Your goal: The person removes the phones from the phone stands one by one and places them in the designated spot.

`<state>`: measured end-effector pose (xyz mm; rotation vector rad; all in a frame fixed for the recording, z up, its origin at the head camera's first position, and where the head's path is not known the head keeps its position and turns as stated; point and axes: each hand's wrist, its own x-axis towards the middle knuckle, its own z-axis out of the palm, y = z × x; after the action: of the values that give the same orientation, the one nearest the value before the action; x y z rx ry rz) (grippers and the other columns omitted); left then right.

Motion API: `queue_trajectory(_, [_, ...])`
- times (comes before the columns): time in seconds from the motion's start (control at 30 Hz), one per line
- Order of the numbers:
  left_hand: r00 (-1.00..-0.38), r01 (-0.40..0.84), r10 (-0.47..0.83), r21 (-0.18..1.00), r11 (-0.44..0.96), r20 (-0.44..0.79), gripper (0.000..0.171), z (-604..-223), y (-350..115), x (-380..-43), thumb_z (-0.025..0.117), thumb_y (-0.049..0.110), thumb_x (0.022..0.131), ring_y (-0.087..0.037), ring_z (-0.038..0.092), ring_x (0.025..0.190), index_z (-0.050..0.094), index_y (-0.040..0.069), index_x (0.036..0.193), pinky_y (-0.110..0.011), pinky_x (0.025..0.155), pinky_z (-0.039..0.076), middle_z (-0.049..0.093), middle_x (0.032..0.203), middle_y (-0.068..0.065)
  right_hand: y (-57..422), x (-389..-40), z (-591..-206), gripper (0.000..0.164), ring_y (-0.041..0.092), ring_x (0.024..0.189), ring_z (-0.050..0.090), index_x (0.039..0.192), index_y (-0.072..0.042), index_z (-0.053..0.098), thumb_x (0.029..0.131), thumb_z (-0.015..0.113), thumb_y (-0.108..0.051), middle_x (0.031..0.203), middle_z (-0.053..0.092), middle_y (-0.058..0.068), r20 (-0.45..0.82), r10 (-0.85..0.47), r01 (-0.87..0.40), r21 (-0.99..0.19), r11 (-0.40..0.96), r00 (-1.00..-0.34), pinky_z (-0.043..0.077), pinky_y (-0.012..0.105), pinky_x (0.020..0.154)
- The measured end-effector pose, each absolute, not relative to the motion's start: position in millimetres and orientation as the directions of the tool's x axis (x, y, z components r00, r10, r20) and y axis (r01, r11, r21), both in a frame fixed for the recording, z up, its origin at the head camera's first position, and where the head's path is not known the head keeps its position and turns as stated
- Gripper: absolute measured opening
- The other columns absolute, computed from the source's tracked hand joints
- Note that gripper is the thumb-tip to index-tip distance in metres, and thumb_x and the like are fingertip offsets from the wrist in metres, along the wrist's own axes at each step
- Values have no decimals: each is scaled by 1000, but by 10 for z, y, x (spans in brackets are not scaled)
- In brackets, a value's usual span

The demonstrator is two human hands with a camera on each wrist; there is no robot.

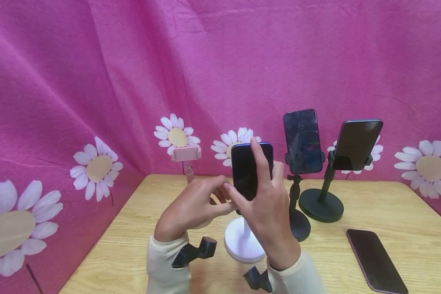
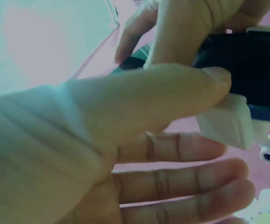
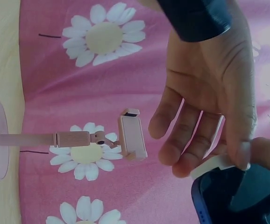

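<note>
A phone (image 1: 244,167) with a blue edge stands upright, screen forward, in the clamp of a white phone stand (image 1: 239,245) whose round base rests on the table. At the phone's left side, my left hand (image 1: 194,206) pinches the white clamp (image 2: 226,123); its thumb lies on the clamp's edge and the other fingers reach behind it. My right hand (image 1: 270,208) holds the phone from the right, index finger up along the screen and thumb across its lower left, close to the left fingers. The clamp's middle is hidden in the head view.
A small pink phone stand (image 1: 186,153) stands behind on the left. To the right, one phone (image 1: 303,139) sits in a black stand and another (image 1: 356,145) in a dark round-based stand. A further phone (image 1: 376,261) lies flat at the front right. A pink daisy-printed cloth (image 1: 279,61) hangs behind the table.
</note>
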<state>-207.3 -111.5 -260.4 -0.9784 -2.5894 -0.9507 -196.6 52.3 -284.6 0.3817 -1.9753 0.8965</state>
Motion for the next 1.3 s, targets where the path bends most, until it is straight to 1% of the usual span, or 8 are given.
queue_trajectory(0.3, [-738, 671, 540, 518, 530, 404, 20, -2642, -1117, -2133, 75, 16, 82, -4, 61, 75, 61, 16, 97, -29, 70, 54, 64, 83, 10, 527, -1975, -2850, 101, 24, 81, 50, 152, -33, 26, 70, 86, -31, 103, 46, 16, 837, 83, -593, -449, 668, -540, 49, 34, 58])
queue_trajectory(0.53, [-710, 699, 555, 530, 480, 433, 20, -2680, -1107, -2176, 71, 8, 79, -5, 61, 73, 60, 13, 96, -24, 67, 54, 63, 81, 8, 538, -1978, -2848, 99, 22, 80, 49, 152, -33, 27, 72, 85, -26, 101, 46, 15, 837, 81, -607, -455, 652, -540, 48, 31, 57])
queue_trajectory(0.73, [-697, 714, 552, 514, 476, 457, 18, -2706, -1096, -2214, 70, 11, 76, -4, 59, 68, 59, 18, 90, -23, 63, 53, 60, 75, 13, 545, -1981, -2851, 95, 24, 81, 50, 150, -32, 31, 72, 84, -23, 102, 47, 15, 842, 73, -631, -455, 628, -535, 49, 31, 57])
queue_trajectory(0.9, [-682, 730, 555, 492, 475, 476, 18, -2726, -1088, -2238, 71, 12, 74, -5, 56, 64, 59, 20, 86, -26, 61, 51, 57, 71, 13, 548, -1983, -2845, 92, 25, 81, 51, 149, -32, 34, 72, 83, -20, 102, 47, 15, 845, 77, -645, -459, 611, -529, 49, 31, 57])
queue_trajectory(1.03, [-680, 731, 563, 502, 463, 470, 20, -2737, -1093, -2251, 71, 12, 74, -7, 55, 64, 61, 20, 89, -26, 60, 51, 56, 71, 12, 542, -1975, -2840, 91, 24, 80, 50, 149, -33, 35, 72, 81, -19, 100, 47, 15, 847, 82, -645, -459, 611, -524, 48, 31, 56])
queue_trajectory(1.2, [-660, 748, 579, 489, 448, 479, 18, -2738, -1125, -2246, 70, 9, 74, -9, 53, 63, 60, 20, 85, -27, 58, 49, 54, 70, 10, 542, -1956, -2829, 89, 23, 81, 50, 148, -33, 37, 71, 80, -18, 100, 48, 14, 848, 82, -648, -459, 608, -523, 47, 31, 56])
queue_trajectory(1.3, [-662, 748, 577, 483, 456, 479, 18, -2737, -1151, -2241, 70, 10, 74, -8, 54, 63, 61, 20, 86, -27, 59, 50, 55, 70, 11, 544, -1952, -2825, 89, 22, 81, 49, 147, -33, 37, 71, 80, -18, 99, 47, 14, 850, 82, -651, -457, 606, -521, 46, 31, 55])
